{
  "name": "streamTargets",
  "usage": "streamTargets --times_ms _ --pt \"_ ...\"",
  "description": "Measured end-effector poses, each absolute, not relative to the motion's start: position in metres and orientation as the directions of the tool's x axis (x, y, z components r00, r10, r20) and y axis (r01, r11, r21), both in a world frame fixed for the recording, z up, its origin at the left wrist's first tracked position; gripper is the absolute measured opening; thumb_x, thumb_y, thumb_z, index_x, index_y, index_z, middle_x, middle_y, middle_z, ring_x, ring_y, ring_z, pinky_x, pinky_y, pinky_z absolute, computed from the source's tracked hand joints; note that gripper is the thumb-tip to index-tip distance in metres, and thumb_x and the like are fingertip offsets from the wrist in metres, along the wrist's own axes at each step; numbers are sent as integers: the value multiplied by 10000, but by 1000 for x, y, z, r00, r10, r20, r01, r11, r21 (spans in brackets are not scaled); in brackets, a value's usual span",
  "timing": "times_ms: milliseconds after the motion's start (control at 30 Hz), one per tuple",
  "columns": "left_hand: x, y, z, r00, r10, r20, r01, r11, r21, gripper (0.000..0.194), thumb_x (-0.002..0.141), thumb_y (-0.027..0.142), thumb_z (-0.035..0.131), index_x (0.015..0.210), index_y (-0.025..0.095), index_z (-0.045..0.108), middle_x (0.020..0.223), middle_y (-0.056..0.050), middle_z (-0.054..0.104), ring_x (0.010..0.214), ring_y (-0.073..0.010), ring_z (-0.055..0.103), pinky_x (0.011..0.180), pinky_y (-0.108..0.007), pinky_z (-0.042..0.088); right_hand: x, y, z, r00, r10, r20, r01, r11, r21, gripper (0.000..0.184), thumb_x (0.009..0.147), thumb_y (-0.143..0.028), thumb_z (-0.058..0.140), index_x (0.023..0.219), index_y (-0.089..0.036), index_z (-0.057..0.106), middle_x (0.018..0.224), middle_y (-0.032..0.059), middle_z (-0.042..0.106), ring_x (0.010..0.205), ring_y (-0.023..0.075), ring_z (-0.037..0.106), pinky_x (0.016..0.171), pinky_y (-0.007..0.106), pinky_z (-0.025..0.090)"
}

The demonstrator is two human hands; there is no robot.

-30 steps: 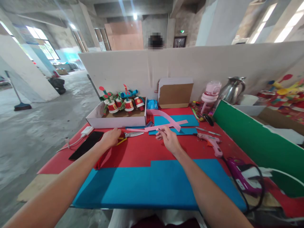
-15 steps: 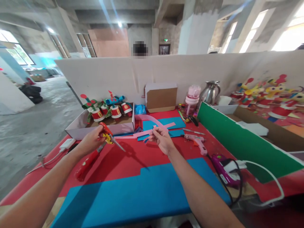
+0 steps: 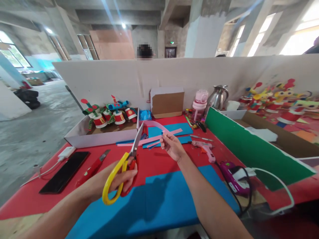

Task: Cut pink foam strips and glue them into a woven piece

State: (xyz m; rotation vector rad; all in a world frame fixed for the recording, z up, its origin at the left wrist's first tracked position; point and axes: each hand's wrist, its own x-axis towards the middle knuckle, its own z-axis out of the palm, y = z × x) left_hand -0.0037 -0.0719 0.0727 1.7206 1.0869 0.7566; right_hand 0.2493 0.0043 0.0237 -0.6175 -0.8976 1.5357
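My left hand (image 3: 124, 177) is closed around a pair of scissors (image 3: 134, 149) with yellow and red handles. Its blades point up and away, looking closed or nearly so. To the right, my right hand (image 3: 172, 146) pinches a pink paper strip (image 3: 156, 123) that curves away to the left. A small blue bit shows at those fingertips, and the rest of the grip is hidden. Beneath and behind that hand lie more pink strips (image 3: 149, 141) and blue paper pieces (image 3: 183, 127). The scissors are apart from the held strip.
A red utility knife (image 3: 91, 171) and black phone (image 3: 65, 171) lie left. Blue sheet (image 3: 174, 205) covers the front. Right are a pink glue gun (image 3: 204, 148), purple device (image 3: 235, 181) with cables and green-sided box (image 3: 246, 151). A box of cup figures (image 3: 102, 141) stands back left.
My left hand has moved right and nearer, and the scissors have swung from pointing down-right to pointing up. The phone has come into sight. My right hand has hardly moved.
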Motion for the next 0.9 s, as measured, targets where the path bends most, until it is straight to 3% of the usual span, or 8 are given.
streamTargets --times_ms 233,367,467,667,900 --pt "11 -93 85 709 633 -311 229 211 950 219 839 349 513 964 172 546 605 20 617 549 -131 548 580 -241 451 247 2 22 -260 957 126 -497 -21 -868 397 663 -496 837 664 -177 601 608 -49 616 455 49 511 430 174 406" --pt "15 -95 79 776 492 -396 223 373 901 194 821 321 506 936 167 532 543 -5 632 450 -126 527 485 -224 424 246 1 21 -299 948 112 -473 -45 -880 410 642 -507 845 675 -178 602 605 -48 626 438 53 509 424 184 405" --pt "15 -92 70 765 490 -418 213 421 882 208 794 343 526 911 171 532 516 -18 630 375 -126 488 377 -210 363 246 1 21 -309 944 116 -461 -42 -886 417 638 -509 846 674 -176 596 606 -48 626 436 51 507 428 182 405" --pt "12 -89 59 757 502 -418 170 467 868 190 789 336 545 885 172 543 535 -25 642 389 -137 529 322 -181 336 246 -1 22 -348 932 104 -420 -55 -906 434 647 -517 837 664 -181 562 595 -47 622 431 56 519 421 180 392" --pt "13 -88 56 736 517 -437 175 478 861 171 795 327 539 853 166 546 548 -46 655 423 -153 565 342 -196 410 245 -3 24 -356 930 93 -379 -53 -924 440 647 -539 827 678 -174 585 596 -41 624 429 56 523 413 176 394"
